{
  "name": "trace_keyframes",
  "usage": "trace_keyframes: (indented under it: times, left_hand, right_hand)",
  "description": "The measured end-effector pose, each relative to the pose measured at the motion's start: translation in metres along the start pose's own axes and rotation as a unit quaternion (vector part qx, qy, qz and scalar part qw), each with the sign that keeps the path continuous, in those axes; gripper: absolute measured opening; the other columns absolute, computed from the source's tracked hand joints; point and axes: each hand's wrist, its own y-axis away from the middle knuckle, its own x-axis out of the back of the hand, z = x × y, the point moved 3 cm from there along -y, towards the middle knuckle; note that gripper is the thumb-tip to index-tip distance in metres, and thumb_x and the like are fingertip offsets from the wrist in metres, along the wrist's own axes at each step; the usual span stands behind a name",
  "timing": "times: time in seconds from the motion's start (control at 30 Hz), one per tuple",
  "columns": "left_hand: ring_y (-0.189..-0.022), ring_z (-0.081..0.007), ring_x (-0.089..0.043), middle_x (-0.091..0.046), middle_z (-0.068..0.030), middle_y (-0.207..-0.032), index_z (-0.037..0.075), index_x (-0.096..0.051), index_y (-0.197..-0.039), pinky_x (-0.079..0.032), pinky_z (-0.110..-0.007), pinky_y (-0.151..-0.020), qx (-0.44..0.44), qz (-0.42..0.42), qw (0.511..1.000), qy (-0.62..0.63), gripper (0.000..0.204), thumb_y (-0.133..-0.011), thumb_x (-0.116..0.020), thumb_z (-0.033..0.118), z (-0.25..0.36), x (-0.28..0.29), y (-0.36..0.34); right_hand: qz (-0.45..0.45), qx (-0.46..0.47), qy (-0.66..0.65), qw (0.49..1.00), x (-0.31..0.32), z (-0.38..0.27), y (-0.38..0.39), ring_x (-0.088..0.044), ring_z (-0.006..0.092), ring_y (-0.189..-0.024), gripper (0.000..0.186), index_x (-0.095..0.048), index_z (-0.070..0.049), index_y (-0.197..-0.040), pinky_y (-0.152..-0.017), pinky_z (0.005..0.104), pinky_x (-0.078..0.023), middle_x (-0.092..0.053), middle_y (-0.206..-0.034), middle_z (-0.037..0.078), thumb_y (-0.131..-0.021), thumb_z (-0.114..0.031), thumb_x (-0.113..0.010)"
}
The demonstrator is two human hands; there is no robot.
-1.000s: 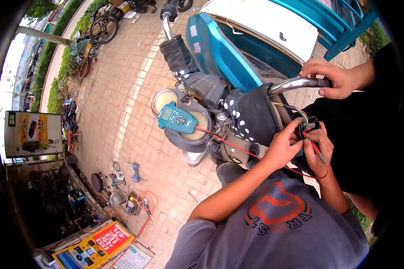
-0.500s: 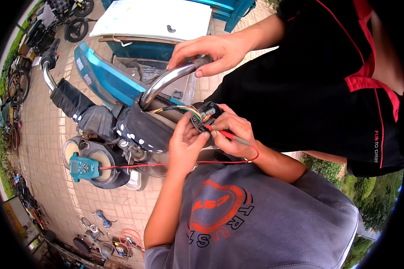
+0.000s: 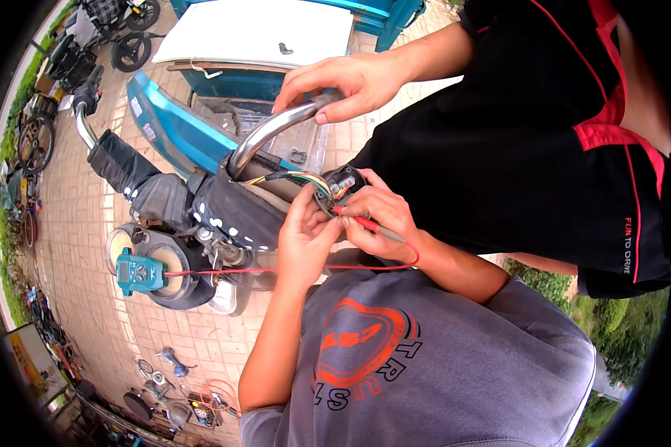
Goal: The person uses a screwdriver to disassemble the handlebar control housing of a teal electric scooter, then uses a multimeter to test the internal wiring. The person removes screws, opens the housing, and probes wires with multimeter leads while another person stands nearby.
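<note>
My left hand (image 3: 306, 227) is closed around the edge of a black handlebar switch housing (image 3: 343, 181), its inside exposed. A bundle of coloured wires (image 3: 306, 176) runs into it from the handlebar. Pinched in my right hand (image 3: 384, 216) is a red multimeter probe (image 3: 369, 223), its tip end at the housing near my left fingertips; the exact contact point is hidden. From the probe a red lead (image 3: 306, 267) crosses over my left forearm to a teal multimeter (image 3: 140, 273) resting on the vehicle's round dials.
A co-worker's hand (image 3: 343, 82) rests on the chrome handlebar (image 3: 272, 138); their black shirt (image 3: 492, 164) fills the right side. A blue body panel (image 3: 175, 130) and a white board (image 3: 253, 33) lie beyond. Parts (image 3: 173, 363) and tools are on the brick paving at lower left.
The view has shifted slightly. Both my hands, with the housing and the probe, sit a little farther left in the picture, holding the same things.
</note>
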Motion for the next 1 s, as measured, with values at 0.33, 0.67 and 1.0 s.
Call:
trace_keyframes:
  times: [0.33, 0.67, 1.0]
  left_hand:
    - [-0.105, -0.0156, -0.060, -0.059, -0.0139, -0.124, -0.003, -0.032, -0.148, -0.051, -0.030, -0.090, 0.000, -0.011, 1.000, -0.009, 0.068, -0.089, -0.066, -0.006, -0.0071, -0.0052, -0.0037]
    - [-0.107, -0.0157, -0.061, -0.058, -0.0138, -0.127, 0.001, -0.033, -0.148, -0.051, -0.030, -0.093, 0.010, -0.016, 0.999, -0.030, 0.067, -0.090, -0.065, -0.005, -0.0058, -0.0026, -0.0044]
    - [-0.109, -0.0174, -0.059, -0.054, -0.0144, -0.131, 0.002, -0.034, -0.145, -0.051, -0.031, -0.093, -0.002, 0.000, 1.000, -0.009, 0.064, -0.088, -0.062, -0.008, 0.0002, -0.0045, -0.0032]
  right_hand:
    - [-0.007, 0.011, 0.036, 0.999, -0.0005, -0.0057, -0.0027, -0.066, 0.0284, -0.069, 0.021, -0.058, 0.001, -0.085, -0.095, 0.0550, -0.049, -0.063, -0.077, 0.013, -0.070, 0.011, -0.067]
    - [-0.021, -0.003, 0.034, 0.999, -0.0039, -0.0094, -0.0065, -0.064, 0.0280, -0.067, 0.018, -0.057, 0.001, -0.085, -0.093, 0.0540, -0.050, -0.062, -0.074, 0.013, -0.072, 0.011, -0.066]
    - [-0.015, 0.030, 0.055, 0.998, -0.0034, -0.0052, -0.0080, -0.066, 0.0281, -0.070, 0.022, -0.060, -0.002, -0.087, -0.093, 0.0531, -0.050, -0.065, -0.080, 0.011, -0.070, 0.007, -0.072]
